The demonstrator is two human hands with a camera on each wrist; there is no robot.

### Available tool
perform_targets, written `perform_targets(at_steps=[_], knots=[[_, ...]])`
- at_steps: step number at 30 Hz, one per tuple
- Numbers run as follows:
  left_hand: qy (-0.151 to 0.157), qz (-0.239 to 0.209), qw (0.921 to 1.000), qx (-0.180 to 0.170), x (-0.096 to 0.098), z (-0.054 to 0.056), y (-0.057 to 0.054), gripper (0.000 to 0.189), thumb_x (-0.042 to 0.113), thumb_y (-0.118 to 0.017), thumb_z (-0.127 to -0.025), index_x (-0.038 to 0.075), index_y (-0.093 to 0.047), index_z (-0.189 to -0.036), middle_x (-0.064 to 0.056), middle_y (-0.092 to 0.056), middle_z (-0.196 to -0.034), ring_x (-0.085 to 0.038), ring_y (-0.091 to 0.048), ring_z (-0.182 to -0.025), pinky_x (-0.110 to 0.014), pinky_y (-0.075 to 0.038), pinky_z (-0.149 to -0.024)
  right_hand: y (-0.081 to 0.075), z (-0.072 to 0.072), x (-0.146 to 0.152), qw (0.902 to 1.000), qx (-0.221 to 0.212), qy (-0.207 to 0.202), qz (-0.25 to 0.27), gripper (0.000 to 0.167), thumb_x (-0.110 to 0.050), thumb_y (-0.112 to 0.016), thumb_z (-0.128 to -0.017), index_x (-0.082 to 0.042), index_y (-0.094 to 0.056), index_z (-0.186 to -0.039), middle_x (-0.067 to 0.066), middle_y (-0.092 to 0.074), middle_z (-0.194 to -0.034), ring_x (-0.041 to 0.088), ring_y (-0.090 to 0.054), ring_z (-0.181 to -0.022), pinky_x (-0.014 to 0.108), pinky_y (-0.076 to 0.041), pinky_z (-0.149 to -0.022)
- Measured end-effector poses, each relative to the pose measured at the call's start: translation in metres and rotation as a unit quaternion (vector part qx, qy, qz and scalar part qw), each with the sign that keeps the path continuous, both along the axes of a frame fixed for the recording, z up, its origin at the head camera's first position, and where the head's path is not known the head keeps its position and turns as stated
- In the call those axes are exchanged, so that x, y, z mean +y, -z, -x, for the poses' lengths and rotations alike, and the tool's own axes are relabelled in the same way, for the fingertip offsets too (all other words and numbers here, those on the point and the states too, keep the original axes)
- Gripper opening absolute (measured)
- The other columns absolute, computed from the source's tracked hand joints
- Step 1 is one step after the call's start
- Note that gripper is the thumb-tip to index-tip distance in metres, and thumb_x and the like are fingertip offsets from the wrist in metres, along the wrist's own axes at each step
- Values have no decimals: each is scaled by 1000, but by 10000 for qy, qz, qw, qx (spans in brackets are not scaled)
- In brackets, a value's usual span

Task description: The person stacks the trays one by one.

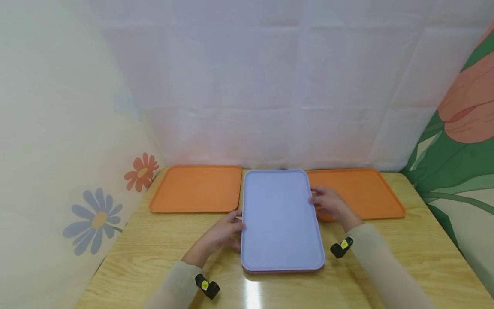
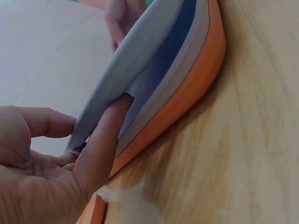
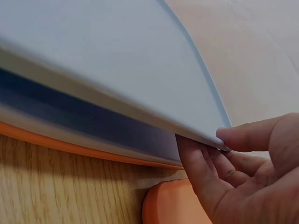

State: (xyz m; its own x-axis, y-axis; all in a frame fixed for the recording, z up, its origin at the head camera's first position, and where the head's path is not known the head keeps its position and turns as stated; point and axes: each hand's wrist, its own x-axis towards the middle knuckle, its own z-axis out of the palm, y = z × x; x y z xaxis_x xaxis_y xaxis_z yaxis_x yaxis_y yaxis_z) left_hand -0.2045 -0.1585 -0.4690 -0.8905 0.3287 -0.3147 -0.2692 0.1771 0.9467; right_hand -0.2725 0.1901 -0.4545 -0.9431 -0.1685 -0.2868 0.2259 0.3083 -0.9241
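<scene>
A lavender-blue tray (image 1: 281,219) with rounded corners is held level in the middle of the table. My left hand (image 1: 221,234) pinches its left edge, and my right hand (image 1: 332,204) grips the right edge higher up. In both wrist views the thumbs lie on top and the fingers reach beneath the rim. Below it, across a dark gap, is another tray with a greyish rim (image 2: 184,60). That one sits on an orange tray (image 2: 208,70) at the bottom, on the table. From the head view the held tray hides most of what lies under it.
Another orange tray (image 1: 200,189) lies flat at the back left, and one more orange tray (image 1: 359,193) at the back right, partly behind my right hand. A white cloth (image 1: 231,86) hangs behind the wooden table (image 1: 127,266). Flower-patterned walls flank both sides.
</scene>
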Motion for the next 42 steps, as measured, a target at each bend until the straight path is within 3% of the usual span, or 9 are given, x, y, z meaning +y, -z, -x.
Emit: perform_targets(at_steps=[9,14,17,22,28,32,35,39,42], knots=[[0,503,9984,252,6,1,1,43,2,-51,-97,-6,-43,-139,-16,-53,-99,-24,-59,-82,-40,-61,-59,4,4,-7,9997,-23,84,-235,58,-1,-56,-98,8,-37,-151,29,-59,-128,32,-63,-107,46,-58,-89],[-87,1039,9924,653,14,0,0,45,-3,-52,-94,-7,-47,-139,-15,-53,-93,-23,-59,-77,-41,-61,-58,4,4,-11,9973,3,55,-729,56,0,-56,-97,10,-38,-149,30,-57,-132,33,-63,-108,48,-58,-90],[-2,1629,9794,1194,17,-1,-2,43,-4,-53,-92,-8,-52,-135,-13,-54,-87,-22,-58,-74,-38,-60,-59,4,4,-13,9944,31,87,-1056,54,-1,-56,-97,8,-41,-149,28,-56,-134,33,-61,-111,48,-57,-91],[253,2621,9427,2048,18,-1,-4,37,-4,-57,-87,-8,-61,-124,-6,-55,-73,-18,-53,-67,-31,-48,-59,3,3,-15,9891,207,65,-1453,55,-1,-58,-95,9,-44,-147,27,-59,-129,32,-61,-108,42,-59,-84],[356,2829,9320,2239,17,-1,-1,40,-3,-60,-86,-11,-61,-126,-9,-61,-77,-21,-58,-72,-36,-52,-66,3,3,-16,9819,484,74,-1828,49,1,-62,-91,11,-52,-139,21,-64,-111,26,-62,-91,32,-57,-70],[281,2904,9347,2029,17,-1,1,46,1,-61,-88,-11,-55,-132,-15,-67,-91,-27,-64,-86,-42,-56,-79,2,2,-15,9756,603,130,-2109,42,-3,-64,-92,9,-59,-132,19,-65,-110,26,-62,-93,32,-57,-74],[189,2700,9478,1684,17,-3,3,50,1,-60,-89,-11,-51,-137,-19,-67,-99,-30,-67,-89,-43,-60,-74,0,0,-13,9755,592,168,-2113,39,-6,-64,-93,7,-61,-130,19,-65,-111,26,-63,-94,32,-57,-75],[24,2262,9656,1285,17,-2,5,54,-2,-58,-88,-11,-47,-140,-21,-66,-102,-27,-67,-77,-37,-60,-57,-3,0,-7,9817,491,190,-1829,39,-6,-60,-94,6,-60,-131,20,-65,-111,24,-67,-85,32,-59,-71],[-74,1969,9752,1011,17,-2,6,56,-3,-57,-88,-10,-44,-143,-21,-64,-104,-23,-64,-72,-37,-60,-56,-6,0,1,9860,407,165,-1609,42,-5,-58,-95,7,-57,-135,23,-64,-114,24,-69,-82,34,-61,-71]])
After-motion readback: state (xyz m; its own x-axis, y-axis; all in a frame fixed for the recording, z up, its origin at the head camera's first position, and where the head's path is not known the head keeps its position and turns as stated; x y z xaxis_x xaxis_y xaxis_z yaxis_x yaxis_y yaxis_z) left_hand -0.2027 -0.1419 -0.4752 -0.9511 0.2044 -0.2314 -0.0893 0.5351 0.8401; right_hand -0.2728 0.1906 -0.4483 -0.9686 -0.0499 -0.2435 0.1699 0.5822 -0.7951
